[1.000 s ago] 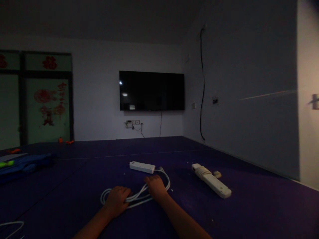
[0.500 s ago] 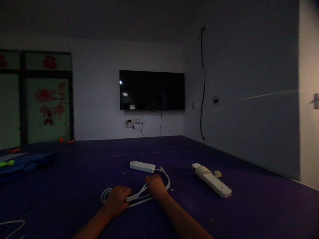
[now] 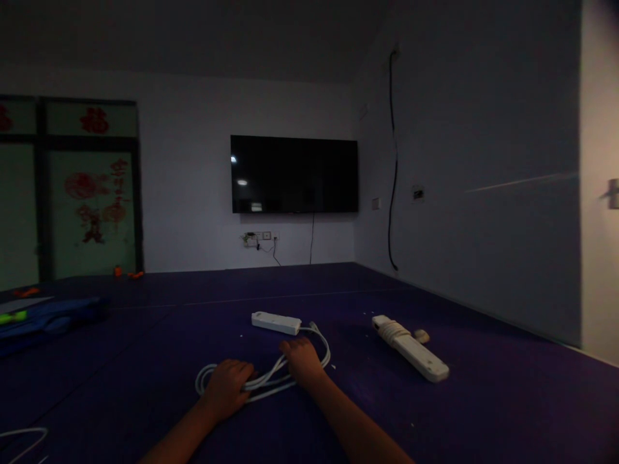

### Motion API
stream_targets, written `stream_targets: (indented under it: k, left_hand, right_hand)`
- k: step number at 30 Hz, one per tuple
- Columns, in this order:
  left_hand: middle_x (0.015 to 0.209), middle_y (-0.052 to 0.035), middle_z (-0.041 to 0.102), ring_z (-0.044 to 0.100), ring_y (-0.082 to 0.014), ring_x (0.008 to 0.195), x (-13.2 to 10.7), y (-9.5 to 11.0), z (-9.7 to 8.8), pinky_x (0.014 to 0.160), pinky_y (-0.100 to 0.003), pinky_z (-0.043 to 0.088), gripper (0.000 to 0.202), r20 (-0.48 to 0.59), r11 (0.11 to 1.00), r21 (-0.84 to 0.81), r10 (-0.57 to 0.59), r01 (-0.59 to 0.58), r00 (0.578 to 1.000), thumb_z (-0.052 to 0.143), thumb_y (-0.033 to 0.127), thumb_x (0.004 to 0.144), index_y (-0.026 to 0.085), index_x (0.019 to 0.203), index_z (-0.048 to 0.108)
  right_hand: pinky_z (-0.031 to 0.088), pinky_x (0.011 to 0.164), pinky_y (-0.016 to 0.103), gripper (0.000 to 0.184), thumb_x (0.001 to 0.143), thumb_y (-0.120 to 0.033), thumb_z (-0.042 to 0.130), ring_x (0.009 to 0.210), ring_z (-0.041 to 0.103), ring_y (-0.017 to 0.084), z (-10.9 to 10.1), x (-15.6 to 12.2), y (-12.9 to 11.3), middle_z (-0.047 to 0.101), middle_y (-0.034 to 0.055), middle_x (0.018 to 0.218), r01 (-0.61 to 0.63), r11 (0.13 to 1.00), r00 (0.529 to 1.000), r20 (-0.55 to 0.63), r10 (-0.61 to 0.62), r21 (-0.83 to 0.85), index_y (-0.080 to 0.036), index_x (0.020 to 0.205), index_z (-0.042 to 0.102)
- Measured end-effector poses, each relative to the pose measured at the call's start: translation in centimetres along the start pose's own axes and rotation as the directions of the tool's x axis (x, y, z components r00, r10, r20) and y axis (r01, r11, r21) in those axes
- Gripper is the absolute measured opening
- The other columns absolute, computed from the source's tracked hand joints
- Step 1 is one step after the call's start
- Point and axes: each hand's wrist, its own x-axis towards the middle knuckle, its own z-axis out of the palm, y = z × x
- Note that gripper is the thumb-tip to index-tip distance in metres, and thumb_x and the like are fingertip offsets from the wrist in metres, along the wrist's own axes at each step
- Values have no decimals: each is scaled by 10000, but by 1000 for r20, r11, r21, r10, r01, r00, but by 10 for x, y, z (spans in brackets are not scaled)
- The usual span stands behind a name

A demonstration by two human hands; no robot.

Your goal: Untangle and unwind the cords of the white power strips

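Note:
A looped white power cord (image 3: 271, 381) lies on the purple surface between my hands. My left hand (image 3: 226, 385) is closed over the left part of the loops, and a bend of cord shows beyond it on the left. Farther right, my right hand (image 3: 300, 358) grips the same loops, its fingertips curled over them. The cord curves round behind my right hand to a white power strip (image 3: 275, 323), which lies flat just beyond. To the right rests a second white power strip (image 3: 418, 354), its cord wound round one end and its plug beside it.
Blue cloth (image 3: 58, 317) with a bright green item (image 3: 13, 317) lies at the left. Another white cable (image 3: 29, 430) shows at the lower left. Small orange objects (image 3: 135, 275) sit near the far left edge. A television (image 3: 294, 174) hangs on the far wall.

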Motion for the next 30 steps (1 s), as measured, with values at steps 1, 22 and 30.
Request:
stream_targets:
  k: [1,22,30]
  left_hand:
    - [842,-38,631,561,-194,810,0,0,-1,714,-312,375,138,5,1000,-5,0,0,1000,424,169,762,207,810,549]
    - [815,-37,635,565,-186,789,-1,-2,4,693,-298,386,130,-52,1000,14,19,-19,998,420,172,762,201,774,546]
    - [825,-46,640,567,-202,796,0,-1,2,697,-313,383,125,-40,1000,22,10,-10,999,425,182,766,196,792,547]
  right_hand:
    - [348,738,317,227,760,-92,399,828,563,198,0,0,0,626,86,872,2,1000,1000,0,-2,-1,-161,924,540]
    - [360,737,325,229,775,-104,401,833,568,207,0,1,-1,627,96,879,-2,1000,1000,10,3,-15,-157,946,544]
    - [359,739,320,235,757,-88,408,830,567,205,-3,0,-2,627,96,874,0,1000,1000,12,0,-17,-157,933,546]
